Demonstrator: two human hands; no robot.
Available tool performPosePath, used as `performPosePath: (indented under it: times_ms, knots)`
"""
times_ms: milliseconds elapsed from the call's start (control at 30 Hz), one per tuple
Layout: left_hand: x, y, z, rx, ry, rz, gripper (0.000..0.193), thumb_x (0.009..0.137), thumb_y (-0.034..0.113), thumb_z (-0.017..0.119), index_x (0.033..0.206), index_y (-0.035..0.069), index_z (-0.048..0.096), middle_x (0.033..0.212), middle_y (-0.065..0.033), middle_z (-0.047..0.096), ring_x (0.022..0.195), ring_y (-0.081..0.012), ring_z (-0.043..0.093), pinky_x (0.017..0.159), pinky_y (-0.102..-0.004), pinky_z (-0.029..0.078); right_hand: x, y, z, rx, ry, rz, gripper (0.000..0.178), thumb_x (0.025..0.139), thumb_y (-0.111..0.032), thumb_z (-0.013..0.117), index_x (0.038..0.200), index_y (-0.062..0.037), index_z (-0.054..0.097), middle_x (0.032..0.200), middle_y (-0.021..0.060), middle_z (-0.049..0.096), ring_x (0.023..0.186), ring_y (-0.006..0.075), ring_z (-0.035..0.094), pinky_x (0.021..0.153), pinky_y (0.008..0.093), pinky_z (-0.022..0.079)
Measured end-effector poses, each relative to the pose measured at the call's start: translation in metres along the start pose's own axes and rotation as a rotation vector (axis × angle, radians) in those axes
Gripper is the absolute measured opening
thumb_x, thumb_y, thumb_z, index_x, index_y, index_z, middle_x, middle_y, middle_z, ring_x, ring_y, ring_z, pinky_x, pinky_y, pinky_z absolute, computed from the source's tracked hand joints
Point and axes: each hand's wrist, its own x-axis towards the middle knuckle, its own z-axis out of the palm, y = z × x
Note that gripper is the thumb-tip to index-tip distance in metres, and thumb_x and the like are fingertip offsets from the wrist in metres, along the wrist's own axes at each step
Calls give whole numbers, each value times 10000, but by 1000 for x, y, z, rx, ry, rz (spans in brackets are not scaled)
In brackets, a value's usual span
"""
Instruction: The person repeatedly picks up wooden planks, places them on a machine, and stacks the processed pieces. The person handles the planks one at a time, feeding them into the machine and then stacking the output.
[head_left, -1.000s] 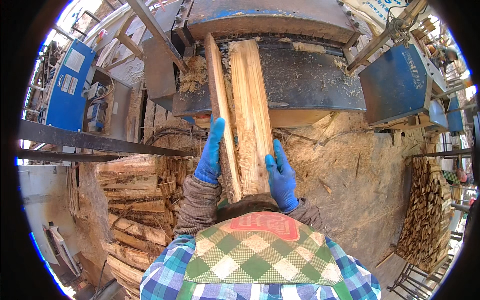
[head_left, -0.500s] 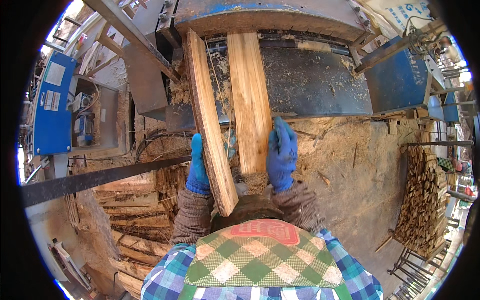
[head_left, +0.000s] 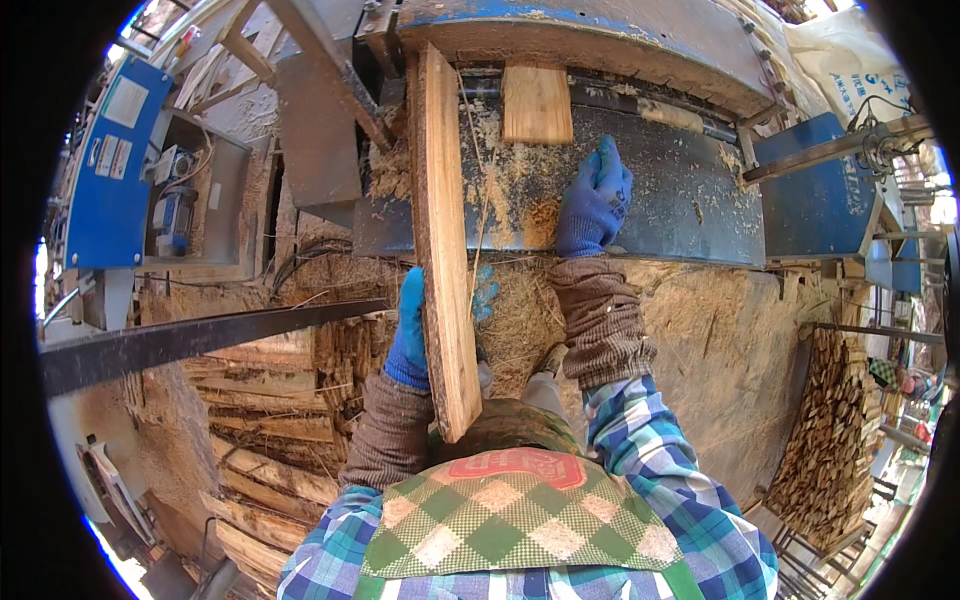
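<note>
A long, bark-edged wooden plank (head_left: pixel 447 250) stands partly on edge, its far end at the machine's opening and its near end close to my apron. My left hand (head_left: pixel 409 335), in a blue glove, is closed round it from below; fingertips show on its right side. A second, flatter board (head_left: pixel 537 107) lies mostly inside the machine, with only its near end showing on the metal feed table (head_left: pixel 670 185). Over that table, just behind the board's end and apart from it, is my gloved right hand (head_left: pixel 594 205), empty, fingers stretched forward.
The machine's heavy beam (head_left: pixel 590 45) spans the far side above a roller (head_left: pixel 668 116). A dark metal bar (head_left: pixel 210 345) juts in from the left, above stacked rough planks (head_left: pixel 265 440). At right stands a large wood pile (head_left: pixel 825 440). Sawdust covers the ground.
The flat board has slid away from me into the machine. My right hand has moved forward, away from its side to behind its end. The left hand still holds the plank.
</note>
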Motion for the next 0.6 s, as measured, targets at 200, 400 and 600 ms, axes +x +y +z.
performPosePath:
  times_ms: [200, 400, 600]
  knots:
    - [4, 4, -1, 41, -77, -50, 971, 880, 719, 565, 1580, 118, 264, 1547, -253, 365, 1400, -379, 425, 1150, -494, 409, -11, -13, -34, 317, -338, 181, 446, 1016, -302, 565, 1409, -91, 549, 1316, 196, 596, 1165, 335, 614, 1004, 411, 522]
    - [-4, -14, 66, 494, 269, 320, 859, 917, 371, 738, 1579, 86, 272, 1394, -124, 531, 1212, -224, 581, 1027, -369, 503, -132, -13, -175, 783, -1111, 329, 847, 994, -318, 621, 1611, -62, 99, 1637, 209, 215, 1492, 336, 276, 1190, 420, 290]
    - [-4, -69, 80, 474, 227, 232, 909, 921, 423, 719, 1599, 80, 222, 1506, -115, 433, 1366, -213, 445, 1150, -354, 353, -175, 58, -207, 409, -434, 80, 474, 1022, -130, 577, 1479, -58, 475, 1400, 154, 599, 1228, 210, 609, 960, 330, 512]
